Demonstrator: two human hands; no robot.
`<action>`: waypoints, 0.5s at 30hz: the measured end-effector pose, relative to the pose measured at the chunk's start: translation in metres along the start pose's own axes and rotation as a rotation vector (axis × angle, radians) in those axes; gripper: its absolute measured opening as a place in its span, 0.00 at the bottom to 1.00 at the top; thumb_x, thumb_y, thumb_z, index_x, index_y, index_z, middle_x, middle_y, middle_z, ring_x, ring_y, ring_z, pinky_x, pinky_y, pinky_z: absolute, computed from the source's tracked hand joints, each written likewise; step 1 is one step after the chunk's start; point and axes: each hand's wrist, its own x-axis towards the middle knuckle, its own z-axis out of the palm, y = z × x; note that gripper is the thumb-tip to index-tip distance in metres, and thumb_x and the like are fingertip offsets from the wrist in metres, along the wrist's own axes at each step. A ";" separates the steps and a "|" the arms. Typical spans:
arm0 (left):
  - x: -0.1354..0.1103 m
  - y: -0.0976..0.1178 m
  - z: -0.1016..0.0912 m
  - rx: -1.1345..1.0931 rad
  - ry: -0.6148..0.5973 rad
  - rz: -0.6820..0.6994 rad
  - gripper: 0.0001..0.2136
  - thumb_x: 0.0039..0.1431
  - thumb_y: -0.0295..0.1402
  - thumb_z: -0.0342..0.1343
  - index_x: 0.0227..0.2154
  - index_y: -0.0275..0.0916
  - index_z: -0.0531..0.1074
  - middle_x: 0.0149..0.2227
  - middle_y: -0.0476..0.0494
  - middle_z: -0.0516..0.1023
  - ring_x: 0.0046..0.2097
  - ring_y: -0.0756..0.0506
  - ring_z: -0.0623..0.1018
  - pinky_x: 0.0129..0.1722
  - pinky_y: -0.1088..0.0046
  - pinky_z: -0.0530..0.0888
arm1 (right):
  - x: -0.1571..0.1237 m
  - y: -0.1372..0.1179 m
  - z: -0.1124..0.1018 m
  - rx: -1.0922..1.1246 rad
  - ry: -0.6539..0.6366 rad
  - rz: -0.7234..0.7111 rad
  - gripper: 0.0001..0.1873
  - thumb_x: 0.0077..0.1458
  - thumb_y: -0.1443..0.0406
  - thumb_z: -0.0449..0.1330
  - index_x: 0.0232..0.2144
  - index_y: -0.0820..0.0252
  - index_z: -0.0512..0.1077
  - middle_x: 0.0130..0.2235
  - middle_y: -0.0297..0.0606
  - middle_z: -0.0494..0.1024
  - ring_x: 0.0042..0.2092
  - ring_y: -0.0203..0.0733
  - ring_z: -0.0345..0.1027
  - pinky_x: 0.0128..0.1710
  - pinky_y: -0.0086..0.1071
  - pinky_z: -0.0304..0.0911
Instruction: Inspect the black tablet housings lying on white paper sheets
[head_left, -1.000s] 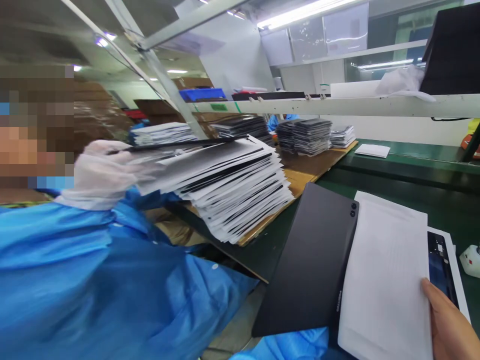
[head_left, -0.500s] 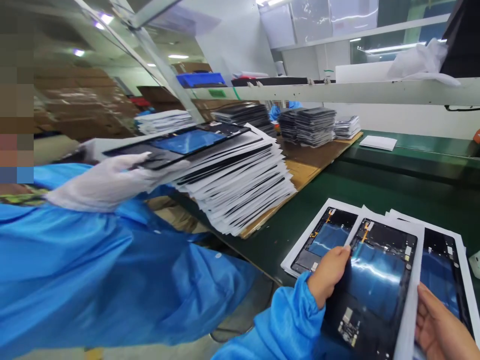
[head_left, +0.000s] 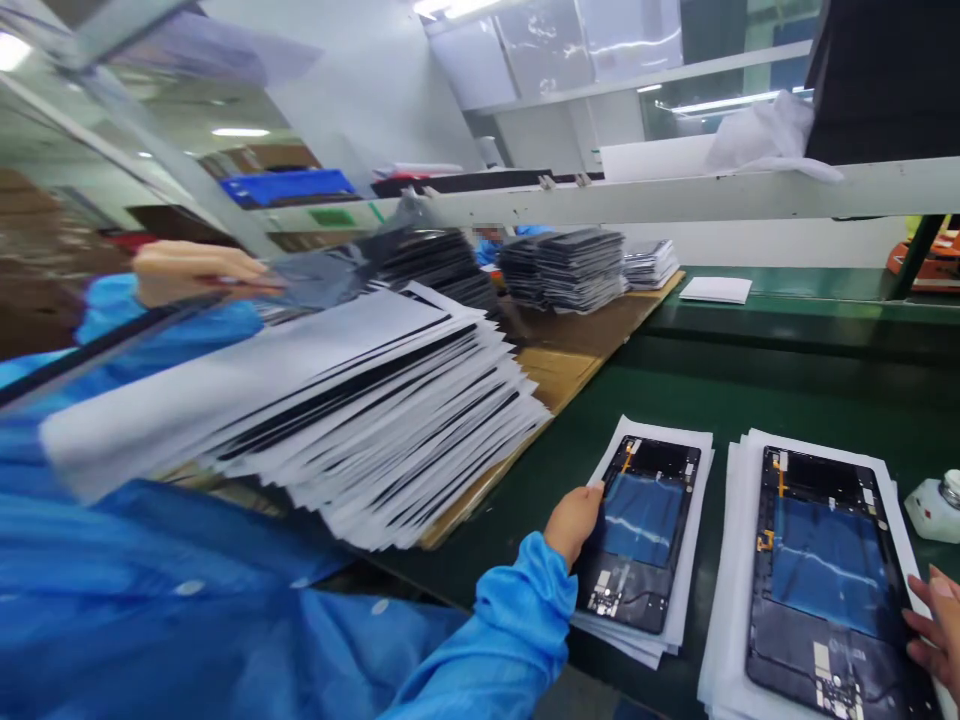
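Your left hand (head_left: 574, 520), fingers curled, touches the edge of the left tablet panel (head_left: 637, 530) — your right hand (head_left: 934, 625) sits beside the right tablet panel (head_left: 825, 570); you cannot tell if either grips. Both lie flat on white sheets (head_left: 724, 640) on the green desk (head_left: 787, 390) — lifting one calls for a firm edge hold.

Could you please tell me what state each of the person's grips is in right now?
Left grip: open, resting on the edge of a panel.
Right grip: beside a second panel; holding or not cannot be told.

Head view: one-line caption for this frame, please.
The left hand touches an open-backed tablet on white sheets, the right hand beside a second tablet, on a green workbench.
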 end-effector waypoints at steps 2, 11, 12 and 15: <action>0.000 0.003 -0.001 0.085 -0.006 0.000 0.21 0.57 0.40 0.38 0.27 0.30 0.71 0.31 0.32 0.74 0.38 0.40 0.74 0.37 0.71 0.65 | -0.002 -0.007 0.000 -0.238 0.065 -0.080 0.35 0.43 0.44 0.55 0.50 0.55 0.60 0.53 0.41 0.63 0.50 0.51 0.58 0.51 0.43 0.52; -0.037 0.061 0.004 0.094 -0.028 0.217 0.24 0.57 0.42 0.35 0.48 0.30 0.63 0.48 0.29 0.68 0.50 0.36 0.68 0.50 0.62 0.59 | 0.027 -0.025 0.011 -0.462 0.006 -0.309 0.28 0.41 0.51 0.59 0.41 0.64 0.70 0.39 0.44 0.74 0.45 0.52 0.64 0.48 0.38 0.51; -0.046 0.072 0.011 0.000 -0.108 0.276 0.23 0.56 0.42 0.37 0.46 0.31 0.65 0.49 0.33 0.69 0.51 0.38 0.67 0.52 0.66 0.58 | 0.031 -0.026 0.010 -0.447 0.008 -0.309 0.28 0.41 0.52 0.59 0.41 0.65 0.70 0.39 0.45 0.74 0.46 0.52 0.64 0.48 0.37 0.51; -0.078 0.100 0.034 -0.219 -0.387 0.376 0.21 0.51 0.46 0.43 0.38 0.35 0.70 0.42 0.40 0.74 0.49 0.40 0.69 0.49 0.70 0.61 | 0.036 -0.028 0.009 -0.394 -0.026 -0.303 0.24 0.43 0.54 0.60 0.39 0.64 0.70 0.40 0.45 0.74 0.46 0.49 0.64 0.48 0.38 0.52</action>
